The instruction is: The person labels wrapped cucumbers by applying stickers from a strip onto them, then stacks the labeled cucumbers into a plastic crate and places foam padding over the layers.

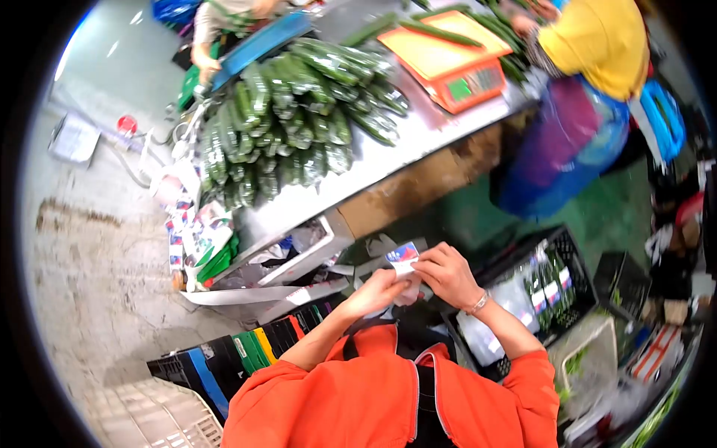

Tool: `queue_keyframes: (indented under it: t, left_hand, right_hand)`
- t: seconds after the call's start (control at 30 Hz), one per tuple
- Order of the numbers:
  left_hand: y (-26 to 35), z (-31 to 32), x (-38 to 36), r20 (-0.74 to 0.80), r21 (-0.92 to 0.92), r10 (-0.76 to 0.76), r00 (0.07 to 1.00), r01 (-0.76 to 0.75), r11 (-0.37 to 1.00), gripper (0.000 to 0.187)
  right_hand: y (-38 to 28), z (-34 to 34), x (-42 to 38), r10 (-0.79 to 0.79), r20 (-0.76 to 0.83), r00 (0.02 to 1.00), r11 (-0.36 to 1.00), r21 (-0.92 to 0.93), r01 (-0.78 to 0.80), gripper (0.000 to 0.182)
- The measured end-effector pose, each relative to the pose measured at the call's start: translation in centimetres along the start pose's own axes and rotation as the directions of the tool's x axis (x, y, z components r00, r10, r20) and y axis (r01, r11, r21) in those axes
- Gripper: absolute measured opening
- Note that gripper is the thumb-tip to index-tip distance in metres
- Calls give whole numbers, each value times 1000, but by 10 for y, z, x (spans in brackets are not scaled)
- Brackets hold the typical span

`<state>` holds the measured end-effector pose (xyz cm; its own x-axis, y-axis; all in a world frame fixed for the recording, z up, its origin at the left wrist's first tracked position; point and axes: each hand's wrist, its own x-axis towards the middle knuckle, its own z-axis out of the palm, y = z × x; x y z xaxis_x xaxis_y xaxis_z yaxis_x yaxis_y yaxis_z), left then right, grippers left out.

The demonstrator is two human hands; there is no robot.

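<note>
In front of my chest, my left hand (376, 291) and my right hand (448, 275) are close together, fingers closed on a small label (403, 252) with blue and red print. White paper shows between the fingers, and a pale backing strip (317, 293) trails off to the left below the table edge. Whether label and strip are still joined, I cannot make out. Beyond my hands, a large pile of plastic-wrapped cucumbers (291, 112) lies on the metal table (388, 166).
An orange scale (455, 63) bears a loose cucumber. A person in yellow (597, 45) stands at right; another person's arm (203, 56) reaches in at upper left. A black crate (582, 280) with labelled packs stands by my right arm, stacked crates (246, 347) at my left.
</note>
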<state>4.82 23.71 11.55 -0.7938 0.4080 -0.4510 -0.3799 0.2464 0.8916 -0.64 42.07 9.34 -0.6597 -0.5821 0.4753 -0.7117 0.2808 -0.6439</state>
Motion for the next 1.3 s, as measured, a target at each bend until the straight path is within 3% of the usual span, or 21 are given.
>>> queue_keyframes:
  t: [0.13, 0.2, 0.23, 0.27, 0.33, 0.37, 0.43, 0.47, 0.5, 0.53, 0.6, 0.67, 0.73, 0.8, 0.87, 0.97, 1.07, 1.2, 1.23, 1.27, 1.3]
  left_hand:
    - [-1, -45, -31, 56, -50, 145, 988, -142, 989, 33]
    - [-3, -68, -52, 206, -302, 14, 978, 50, 952, 38]
    - [-12, -72, -62, 154, -555, 110, 982, -6, 832, 39]
    - [-23, -73, -70, 81, -765, 189, 979, -60, 642, 41]
    - [-41, -96, -81, -67, -942, 271, 960, -150, 300, 38]
    - [-33, -114, -85, -268, -938, 375, 887, -330, 109, 38]
    - [-25, -163, -95, -821, -469, 137, 555, -790, 395, 50]
    - [-12, -199, -100, -842, -518, 131, 523, -852, 77, 47]
    - [-17, -241, -98, -871, -458, 209, 444, -889, -21, 39]
    - [-8, -277, -99, -932, -342, 76, 355, -929, 140, 39]
    - [-11, -361, -81, -996, 0, 69, 58, -761, 649, 50]
    - [-10, -442, -35, -973, 215, 166, -161, -367, 905, 65]
    - [8, -481, -1, -936, 274, 277, -216, 46, 961, 85]
    - [46, -471, 8, -965, -48, 33, -261, 297, 954, 101]
    - [41, -497, 13, -980, -197, -188, -60, 264, 944, 114]
    - [28, -527, 11, -985, -115, -137, 101, 199, 973, 114]
    - [70, -485, 11, -996, -39, -73, 45, 517, 855, 113]
    - [27, -541, 18, -984, 170, 133, 118, 395, 903, 84]
    - [25, -538, -4, -941, 121, 116, 318, -4, 993, 56]
    - [19, -540, -10, -943, 124, 175, 282, -190, 974, 37]
    - [12, -547, -24, -863, -99, 94, 497, -349, 932, 35]
  right_hand:
    - [-15, 13, 58, -94, 110, 990, 995, 44, 89, 9]
    - [-15, 6, 92, 92, 254, 963, 941, 293, -167, 6]
    - [-4, 11, 105, 156, 192, 969, 881, 416, -225, 9]
    - [1, 3, 119, 469, 312, 827, 656, 503, -562, 12]
    - [26, 4, 142, 667, 107, 738, 444, 738, -508, 17]
    - [31, 1, 154, 645, 8, 765, 476, 778, -410, 20]
    - [28, -1, 171, 604, -86, 792, 540, 776, -327, 19]
    - [25, 1, 178, 567, -111, 816, 583, 754, -302, 18]
    - [25, 4, 182, 504, -56, 862, 596, 745, -300, 18]
    - [19, 8, 188, 496, -53, 867, 603, 739, -300, 18]
    - [4, 17, 197, 419, -9, 908, 625, 728, -281, 18]
    - [-5, 22, 203, 330, 29, 944, 660, 708, -252, 21]
    - [-29, 23, 212, 213, 16, 977, 760, 626, -176, 25]
    - [-40, 27, 215, 168, 50, 984, 809, 563, -167, 25]
    - [-50, 25, 214, 151, 46, 987, 863, 482, -155, 24]
    - [-47, 29, 201, 244, -10, 970, 868, 449, -214, 19]
    - [-48, 34, 200, 312, -52, 949, 846, 469, -253, 17]
    - [-56, 35, 199, 338, -83, 937, 820, 515, -250, 16]
    - [-56, 36, 197, 337, -122, 933, 818, 528, -227, 12]
    - [-57, 35, 194, 344, -130, 930, 815, 533, -227, 12]
    - [-58, 32, 192, 347, -132, 928, 812, 539, -227, 10]
